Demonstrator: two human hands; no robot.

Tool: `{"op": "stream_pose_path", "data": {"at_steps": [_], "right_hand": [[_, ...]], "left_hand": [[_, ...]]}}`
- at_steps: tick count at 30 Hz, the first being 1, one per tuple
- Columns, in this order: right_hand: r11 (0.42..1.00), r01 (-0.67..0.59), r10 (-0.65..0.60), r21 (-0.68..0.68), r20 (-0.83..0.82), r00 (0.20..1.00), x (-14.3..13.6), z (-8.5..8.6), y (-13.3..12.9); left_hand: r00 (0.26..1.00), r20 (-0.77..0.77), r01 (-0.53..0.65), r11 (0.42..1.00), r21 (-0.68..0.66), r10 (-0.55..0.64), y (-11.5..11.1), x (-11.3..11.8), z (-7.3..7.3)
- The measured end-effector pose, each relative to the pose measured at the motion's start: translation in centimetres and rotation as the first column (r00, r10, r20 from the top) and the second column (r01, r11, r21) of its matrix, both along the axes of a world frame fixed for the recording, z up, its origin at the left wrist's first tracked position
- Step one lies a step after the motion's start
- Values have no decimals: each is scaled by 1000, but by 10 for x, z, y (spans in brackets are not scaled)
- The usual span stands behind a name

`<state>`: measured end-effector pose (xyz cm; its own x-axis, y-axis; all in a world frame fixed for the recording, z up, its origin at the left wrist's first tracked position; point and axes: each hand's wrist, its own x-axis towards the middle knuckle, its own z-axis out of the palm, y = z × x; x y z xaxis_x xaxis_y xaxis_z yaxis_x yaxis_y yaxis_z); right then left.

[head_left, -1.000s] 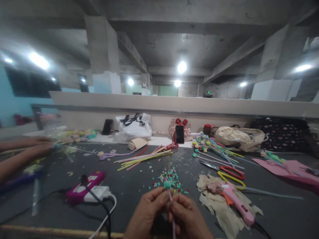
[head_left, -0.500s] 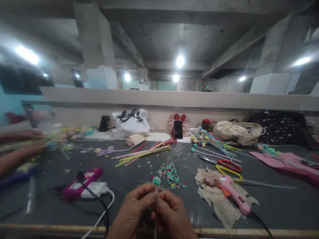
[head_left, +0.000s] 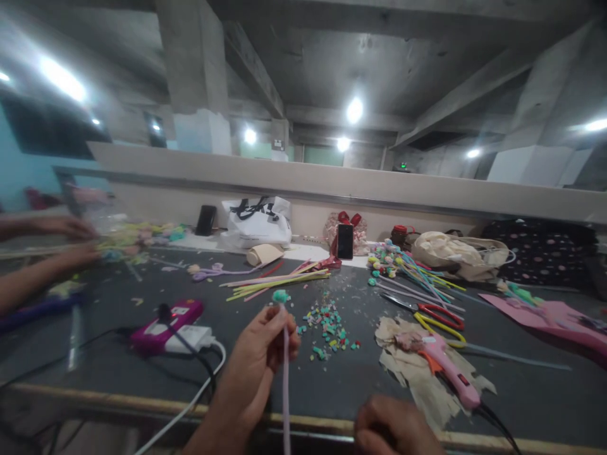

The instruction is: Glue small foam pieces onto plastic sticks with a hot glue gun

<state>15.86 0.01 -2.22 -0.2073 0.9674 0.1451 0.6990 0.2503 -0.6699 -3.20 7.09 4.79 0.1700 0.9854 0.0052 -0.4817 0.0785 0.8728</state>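
Note:
Near the bottom centre, my left hand (head_left: 265,341) pinches a lilac stem (head_left: 286,392) just below its small teal tuft-like head (head_left: 280,296). The stem runs straight down past the table's front edge. My right hand (head_left: 396,423) is apart from it at the lower right, over the front edge, with its fingers curled and blurred; whether it holds anything is hidden. Loose teal, yellow, pink and red bits (head_left: 327,325) are scattered on the dark tabletop just beyond my left hand.
A pink glue gun (head_left: 450,366) lies on a crumpled cloth (head_left: 427,401), near red-and-yellow-handled scissors (head_left: 439,316). Loose strips (head_left: 279,282) and finished-looking stems (head_left: 417,272) lie farther back. A purple power strip (head_left: 165,325) with cables is at left, where another person's hands (head_left: 71,240) work.
My right hand has come off the stem and moved down to the right. My left hand keeps hold, and the teal head stands higher and slightly left. The view has tilted slightly.

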Motion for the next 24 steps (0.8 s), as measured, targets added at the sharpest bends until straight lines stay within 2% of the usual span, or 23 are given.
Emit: {"op": "stream_pose_path", "data": {"at_steps": [4, 10, 17, 24], "right_hand": [[998, 13, -19, 66, 86, 996, 16, 21, 8], [993, -11, -25, 118, 298, 954, 21, 25, 40], [976, -108, 22, 187, 411, 911, -10, 36, 76], [975, -67, -43, 210, 479, 877, -38, 25, 105]], "left_hand": [[996, -21, 89, 995, -54, -91, 0, 13, -4], [996, -17, 88, 994, -67, -89, 2, 20, -6], [996, -19, 84, 996, -42, -84, 3, 19, -5], [996, -33, 87, 996, -23, -88, 3, 19, -8]]}}
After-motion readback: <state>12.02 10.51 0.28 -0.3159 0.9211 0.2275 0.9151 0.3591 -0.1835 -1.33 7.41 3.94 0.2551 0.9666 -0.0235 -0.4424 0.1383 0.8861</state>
